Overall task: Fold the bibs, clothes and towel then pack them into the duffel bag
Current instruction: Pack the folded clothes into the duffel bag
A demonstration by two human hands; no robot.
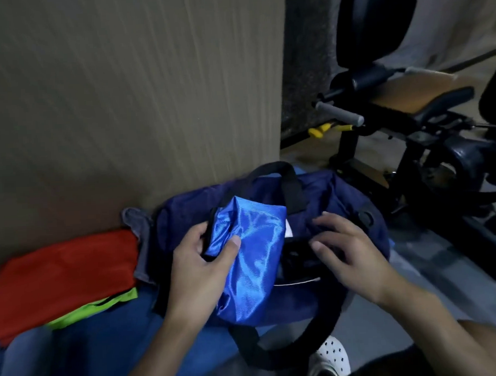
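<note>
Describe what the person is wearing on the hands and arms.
Both the left hand and the right hand are bare: no gloves, rings or watch show. The forearms are uncovered as far as they are in view, with no sleeve visible.

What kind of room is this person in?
Probably a gym or workout room: a black exercise machine with a grey handle stands on the right, and sports bibs lie beside a duffel bag.

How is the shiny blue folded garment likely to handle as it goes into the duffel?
Probably slippery: the blue garment has a satin sheen. Likely floppy and light: it creases softly where the left hand pinches it. It may unfold over the duffel bag.
</note>
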